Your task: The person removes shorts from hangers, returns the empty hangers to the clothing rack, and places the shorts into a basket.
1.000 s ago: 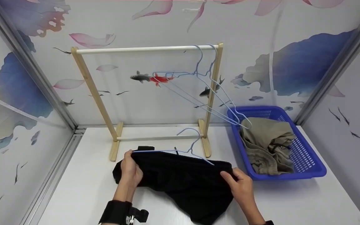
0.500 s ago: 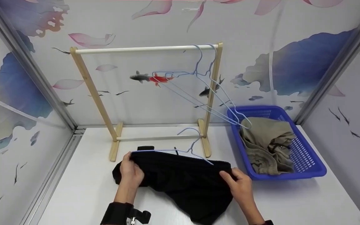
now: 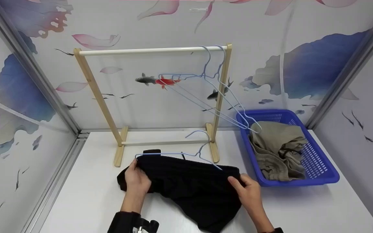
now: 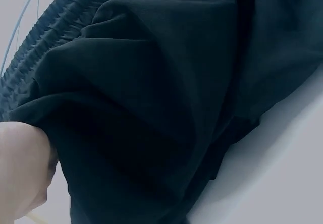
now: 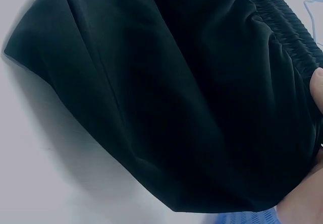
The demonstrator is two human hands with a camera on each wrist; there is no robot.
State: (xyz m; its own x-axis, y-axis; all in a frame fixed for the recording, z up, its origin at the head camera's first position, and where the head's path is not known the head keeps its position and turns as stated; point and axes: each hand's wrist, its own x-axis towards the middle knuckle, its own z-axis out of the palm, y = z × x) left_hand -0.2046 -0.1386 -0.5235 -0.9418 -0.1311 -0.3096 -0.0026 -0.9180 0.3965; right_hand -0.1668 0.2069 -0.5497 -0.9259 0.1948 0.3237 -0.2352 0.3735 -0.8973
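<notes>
Both hands on the black shorts, hanger threaded at the waistband.

The left hand (image 3: pixel 137 180) pinches the left end of the black shorts (image 3: pixel 189 191) at the elastic waistband, and the right hand (image 3: pixel 249 193) grips the right end, the two hands well apart with the cloth stretched between them on the white table (image 3: pixel 303 207). A light blue wire hanger (image 3: pixel 186 154) lies along the waistband, its hook up toward the base of the wooden rack (image 3: pixel 154 97). Two more blue hangers (image 3: pixel 212 94) dangle from the rack's rail. To the right sits a blue basket (image 3: pixel 319 168) with a khaki garment (image 3: pixel 277 149) heaped inside.
</notes>
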